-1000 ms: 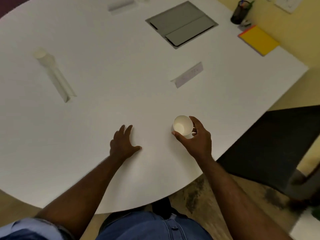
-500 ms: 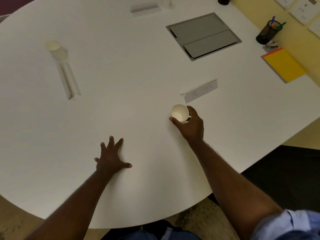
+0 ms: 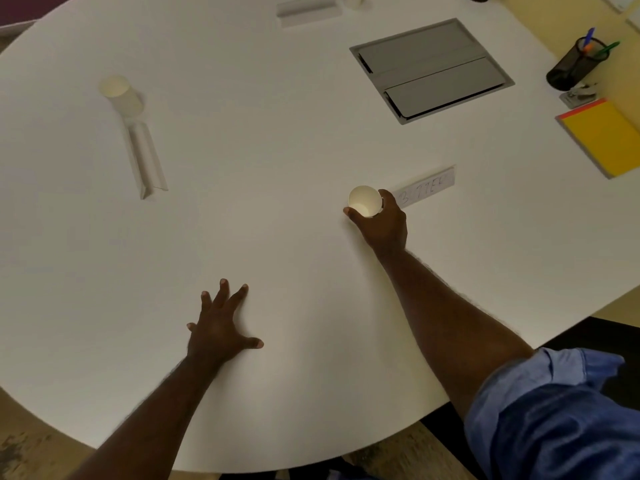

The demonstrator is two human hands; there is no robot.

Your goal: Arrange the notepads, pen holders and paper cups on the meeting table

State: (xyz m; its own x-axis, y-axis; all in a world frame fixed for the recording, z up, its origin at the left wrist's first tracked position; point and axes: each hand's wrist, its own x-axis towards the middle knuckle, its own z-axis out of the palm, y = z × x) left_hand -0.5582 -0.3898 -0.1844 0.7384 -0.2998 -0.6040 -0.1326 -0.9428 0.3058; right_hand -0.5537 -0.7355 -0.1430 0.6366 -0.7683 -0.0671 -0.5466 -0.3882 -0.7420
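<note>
**Layout around the floor-box hatch**

The hatch (image 3: 431, 69) is set into the table (image 3: 277, 168). Nearer the person than the hatch stands a name card (image 3: 427, 186), with a paper cup (image 3: 364, 201) just left of it. Right of the hatch stands a pen holder (image 3: 575, 65), a notepad (image 3: 604, 136) nearer than that. Far left of the hatch stands a second cup (image 3: 121, 95) beside a folded card (image 3: 145, 159).

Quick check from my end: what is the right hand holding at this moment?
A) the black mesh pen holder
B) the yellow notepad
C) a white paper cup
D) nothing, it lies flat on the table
C: the right hand curls its fingers round a white paper cup beside the name card.
</note>
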